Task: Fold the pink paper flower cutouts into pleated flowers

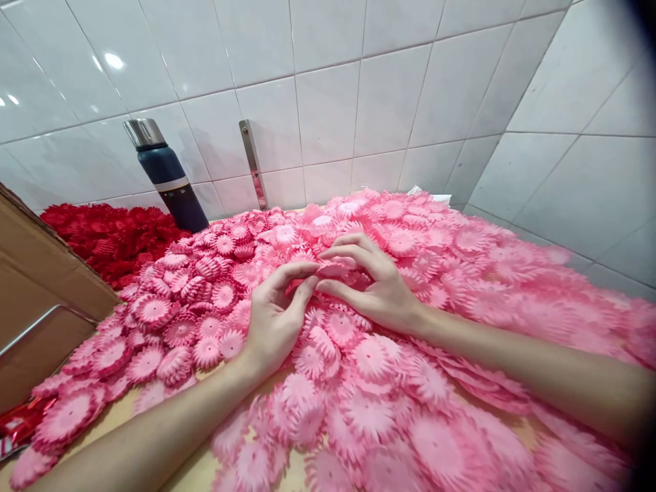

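Thumb and forefinger of my left hand (277, 307) are pinched together at the edge of a thin pink flower petal layer (344, 275). Opposite it, my right hand (379, 280) curves round the same piece, its thumb below and its fingers above. The fingertips of both hands nearly meet, and part of the piece is hidden by them. Beneath and around both hands spreads a deep heap of pink flower petal layers (372, 355), flat and round with fringed edges. To the left of my left hand lie pink layers with darker rims (154, 309), several of them stacked and cupped.
A pile of red flower layers (110, 239) lies at the back left, beside a dark blue bottle (169, 178) with a steel cap. A cardboard box (46, 294) stands at the left edge. White tiled walls (328, 102) close off the back and right. A metal strip (252, 164) leans there.
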A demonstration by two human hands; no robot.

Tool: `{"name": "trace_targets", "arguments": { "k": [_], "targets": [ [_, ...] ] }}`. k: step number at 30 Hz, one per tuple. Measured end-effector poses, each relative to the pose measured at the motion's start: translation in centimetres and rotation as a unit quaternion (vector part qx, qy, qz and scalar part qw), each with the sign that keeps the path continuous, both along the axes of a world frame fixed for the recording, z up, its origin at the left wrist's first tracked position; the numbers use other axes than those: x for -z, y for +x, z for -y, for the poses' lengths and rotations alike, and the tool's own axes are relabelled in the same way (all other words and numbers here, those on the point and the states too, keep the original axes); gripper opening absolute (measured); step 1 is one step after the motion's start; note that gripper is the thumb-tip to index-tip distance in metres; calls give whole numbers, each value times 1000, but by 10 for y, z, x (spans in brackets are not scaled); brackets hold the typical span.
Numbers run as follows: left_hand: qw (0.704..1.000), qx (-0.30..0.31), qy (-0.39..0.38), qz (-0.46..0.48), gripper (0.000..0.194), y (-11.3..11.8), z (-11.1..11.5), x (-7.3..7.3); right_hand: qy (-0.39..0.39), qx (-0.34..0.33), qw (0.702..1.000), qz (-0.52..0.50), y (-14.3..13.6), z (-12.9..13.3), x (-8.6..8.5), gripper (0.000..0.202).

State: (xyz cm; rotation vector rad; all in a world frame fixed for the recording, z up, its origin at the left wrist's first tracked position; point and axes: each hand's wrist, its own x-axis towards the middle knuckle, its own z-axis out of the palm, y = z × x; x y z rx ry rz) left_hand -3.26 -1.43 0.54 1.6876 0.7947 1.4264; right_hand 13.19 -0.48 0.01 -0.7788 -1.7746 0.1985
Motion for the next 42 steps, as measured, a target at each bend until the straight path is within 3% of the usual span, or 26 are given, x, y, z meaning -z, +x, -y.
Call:
{"name": "trace_targets", "arguments": {
  "k": [5, 10, 14, 29, 35, 42],
  "targets": [
    [1000, 6, 4, -22, 15, -1, 1, 0, -42, -13, 999, -19, 1, 2, 2, 3],
    [999, -8, -14, -43, 14, -1, 0, 1, -43, 4, 998, -54, 0, 3, 4, 12],
    [998, 0, -46, -44, 15, -2, -1, 2, -52, -2, 998, -30, 0, 3, 4, 6],
    [997, 37, -68, -27, 20, -2, 1, 0, -78, 27, 996, 33, 1, 5, 2, 32],
    [996, 74, -39, -34, 36, -1, -2, 6, -87, -13, 995, 44, 1, 4, 2, 36],
    [996, 61, -34, -55, 34, -4, -2, 4, -103, -55, 992, 49, 1, 3, 2, 39]
  ]
}}
